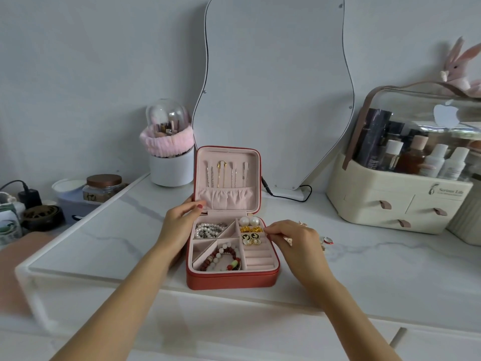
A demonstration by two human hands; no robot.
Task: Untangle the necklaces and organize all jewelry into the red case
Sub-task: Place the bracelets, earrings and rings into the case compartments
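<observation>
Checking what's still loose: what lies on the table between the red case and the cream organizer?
Head view: the right hand, and loose rings on the marble.

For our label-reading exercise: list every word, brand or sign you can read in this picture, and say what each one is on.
"Serious Life": on the cream drawer organizer, beside a small figure logo; the line beneath is too small to read.
Apple logo sticker, no words: on the organizer's clear lid.
Bottle labels inside: too blurred to read.
Jar label, left: unreadable.
</observation>
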